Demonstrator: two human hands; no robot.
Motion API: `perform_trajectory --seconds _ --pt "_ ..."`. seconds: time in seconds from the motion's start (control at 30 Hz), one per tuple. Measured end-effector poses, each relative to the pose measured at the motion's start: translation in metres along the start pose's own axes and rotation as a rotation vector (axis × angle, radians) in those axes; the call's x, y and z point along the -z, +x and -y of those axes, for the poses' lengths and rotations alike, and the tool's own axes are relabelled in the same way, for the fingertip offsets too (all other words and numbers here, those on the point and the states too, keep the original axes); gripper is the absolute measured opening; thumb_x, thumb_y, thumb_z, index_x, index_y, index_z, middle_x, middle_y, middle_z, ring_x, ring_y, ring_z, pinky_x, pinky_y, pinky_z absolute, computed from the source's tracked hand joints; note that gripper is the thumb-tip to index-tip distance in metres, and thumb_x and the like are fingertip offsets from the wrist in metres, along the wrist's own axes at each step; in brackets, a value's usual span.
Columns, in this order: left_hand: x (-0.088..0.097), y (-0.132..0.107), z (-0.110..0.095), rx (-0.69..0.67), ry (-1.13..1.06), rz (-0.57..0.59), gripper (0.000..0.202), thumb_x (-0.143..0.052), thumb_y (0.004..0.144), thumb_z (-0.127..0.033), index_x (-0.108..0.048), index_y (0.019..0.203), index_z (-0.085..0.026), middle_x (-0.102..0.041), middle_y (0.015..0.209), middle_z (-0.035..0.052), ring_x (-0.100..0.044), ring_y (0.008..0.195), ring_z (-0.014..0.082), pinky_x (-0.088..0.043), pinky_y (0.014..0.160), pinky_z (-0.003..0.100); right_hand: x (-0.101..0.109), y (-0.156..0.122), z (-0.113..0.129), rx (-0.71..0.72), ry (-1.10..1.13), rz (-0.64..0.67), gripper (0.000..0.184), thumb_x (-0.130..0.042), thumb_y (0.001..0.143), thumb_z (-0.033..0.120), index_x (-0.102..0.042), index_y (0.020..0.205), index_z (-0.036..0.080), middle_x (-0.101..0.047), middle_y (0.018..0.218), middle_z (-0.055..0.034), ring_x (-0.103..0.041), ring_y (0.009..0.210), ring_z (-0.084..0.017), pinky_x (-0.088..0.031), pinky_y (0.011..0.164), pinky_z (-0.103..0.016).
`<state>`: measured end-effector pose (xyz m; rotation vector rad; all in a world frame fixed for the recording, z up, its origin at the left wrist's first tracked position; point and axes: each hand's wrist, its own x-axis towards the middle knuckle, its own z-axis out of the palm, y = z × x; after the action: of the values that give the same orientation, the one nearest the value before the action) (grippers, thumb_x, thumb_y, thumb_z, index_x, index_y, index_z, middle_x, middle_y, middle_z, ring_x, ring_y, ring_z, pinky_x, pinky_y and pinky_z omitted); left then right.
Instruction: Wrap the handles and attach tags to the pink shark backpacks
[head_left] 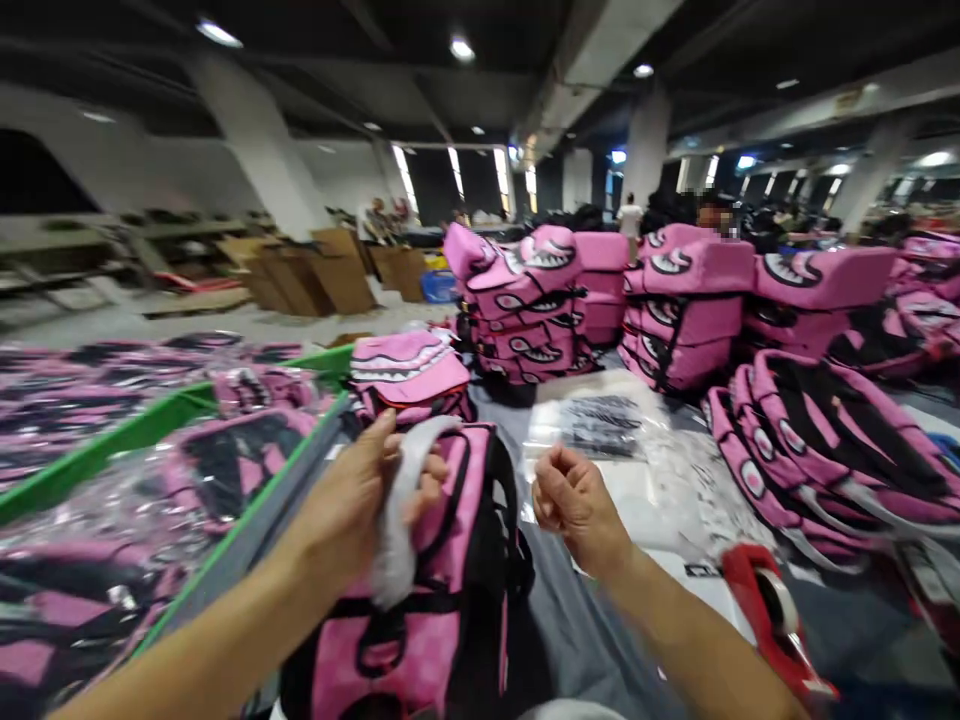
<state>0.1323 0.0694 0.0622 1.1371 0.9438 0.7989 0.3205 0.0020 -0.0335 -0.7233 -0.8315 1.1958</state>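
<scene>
A pink and black backpack (450,600) lies on the grey table in front of me, straps up. My left hand (356,500) grips its pale grey strap (401,500) near the top of the bag. My right hand (574,500) hovers to the right of the bag, fingers curled into a loose fist; nothing shows in it.
A green-edged cart (150,425) at left holds bagged pink backpacks. Clear plastic bags (637,460) lie on the table beyond my right hand. A red tape dispenser (772,610) sits at right. Stacks of pink backpacks (525,300) and a row of them (825,450) fill the back and right. People stand far off.
</scene>
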Motion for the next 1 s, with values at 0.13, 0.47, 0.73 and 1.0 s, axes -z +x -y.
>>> perform_trajectory --seconds 0.13,0.47,0.73,1.0 --pt "-0.012 -0.008 -0.001 -0.008 -0.127 -0.073 0.064 -0.025 0.107 -0.046 -0.063 0.07 -0.009 -0.064 0.052 0.0062 -0.05 0.032 0.0079 -0.036 0.034 0.015 -0.049 0.044 0.021 0.017 -0.16 0.151 0.058 -0.082 0.067 0.066 -0.046 0.073 0.021 -0.043 0.047 0.0126 -0.028 0.036 -0.003 -0.016 0.035 -0.017" --pt "-0.016 0.007 0.018 -0.099 -0.12 -0.03 0.044 -0.074 0.069 -0.052 -0.065 0.066 -0.009 -0.066 0.052 0.0087 -0.049 0.03 0.0089 -0.035 0.031 0.016 -0.056 0.062 0.016 -0.075 -0.342 0.202 0.065 -0.082 0.056 0.074 -0.048 0.069 0.019 -0.049 0.048 0.0101 -0.031 0.039 -0.002 -0.018 0.038 -0.018" --pt "-0.013 0.005 0.022 -0.132 -0.057 0.011 0.036 -0.075 0.064 -0.044 -0.066 0.063 -0.009 -0.064 0.046 0.0092 -0.049 0.03 0.0077 -0.034 0.034 0.014 -0.042 0.059 0.027 -0.275 -0.416 0.318 0.045 -0.082 0.068 0.052 -0.056 0.08 0.018 -0.058 0.052 0.008 -0.045 0.037 -0.005 -0.024 0.034 -0.015" --pt "-0.019 -0.001 0.019 -0.065 -0.158 -0.02 0.021 -0.055 0.092 -0.017 -0.066 0.077 -0.007 -0.072 0.061 0.016 -0.057 0.036 0.0109 -0.043 0.036 0.015 -0.064 0.068 0.027 -0.392 -0.528 0.272 0.025 -0.073 0.087 0.03 -0.055 0.075 0.016 -0.057 0.042 0.0081 -0.048 0.031 -0.005 -0.028 0.03 -0.012"
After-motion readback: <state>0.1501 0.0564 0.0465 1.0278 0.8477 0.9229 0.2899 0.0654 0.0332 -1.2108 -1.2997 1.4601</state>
